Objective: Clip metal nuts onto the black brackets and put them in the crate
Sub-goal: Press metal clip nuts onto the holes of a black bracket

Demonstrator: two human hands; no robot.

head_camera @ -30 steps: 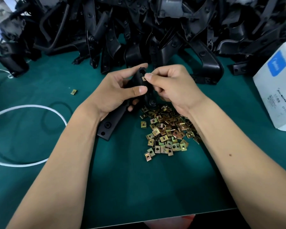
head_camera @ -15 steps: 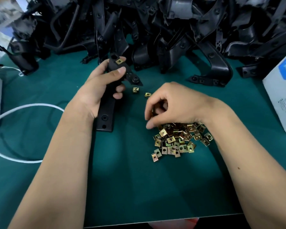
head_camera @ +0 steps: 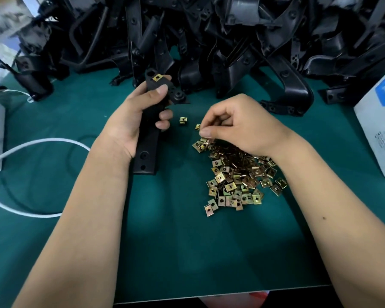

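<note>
So your left hand (head_camera: 133,121) is wrapped around a black bracket (head_camera: 148,138), thumb pressed on top, and there's already one brass-coloured clip nut (head_camera: 157,78) seated near its upper end. That's one clip on; the round hole right beside it looks bare, so I'd guess this bracket wants at least one more.

Your right hand (head_camera: 238,127) is curled over the top edge of the nut pile (head_camera: 236,174), fingertips (head_camera: 206,131) pinched together. Can't honestly tell if you've got a nut in there yet, the view's too small.

Two loose nuts (head_camera: 183,120) sit on the green mat (head_camera: 187,252) between your hands. Huge heap of brackets (head_camera: 209,36) at the back with no nuts showing, so loads left. No crate in view at all.
</note>
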